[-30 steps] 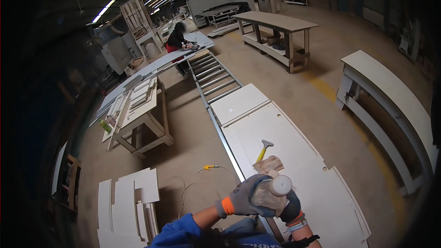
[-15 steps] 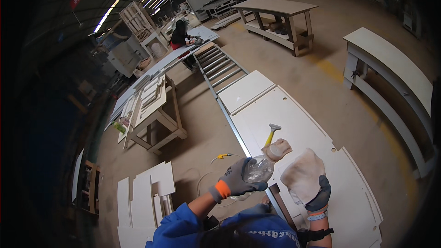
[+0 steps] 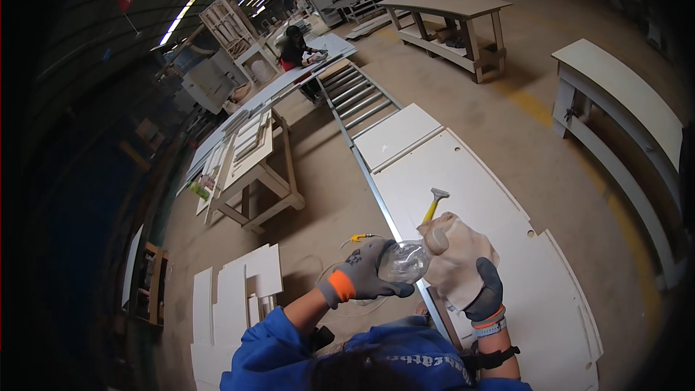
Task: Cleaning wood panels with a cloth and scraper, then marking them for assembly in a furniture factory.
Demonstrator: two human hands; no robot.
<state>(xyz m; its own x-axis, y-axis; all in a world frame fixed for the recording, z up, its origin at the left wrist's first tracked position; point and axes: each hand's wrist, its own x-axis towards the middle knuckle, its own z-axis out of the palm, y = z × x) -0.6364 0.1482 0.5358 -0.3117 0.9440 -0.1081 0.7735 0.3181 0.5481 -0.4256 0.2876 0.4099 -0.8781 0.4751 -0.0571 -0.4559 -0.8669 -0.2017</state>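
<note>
Viewed from my remote post: the left hand is curled around a clear bottle, its pale cap directed rightward. The right hand pinches a beige cloth, which extends forward-left of it; I cannot tell whether cap and cloth touch. Forward of both hands, a yellow-handled scraper rests on the white surface.

Clear plastic bottle, tipped, pale top toward creased, brown-stained beige cloth; both held.
</note>
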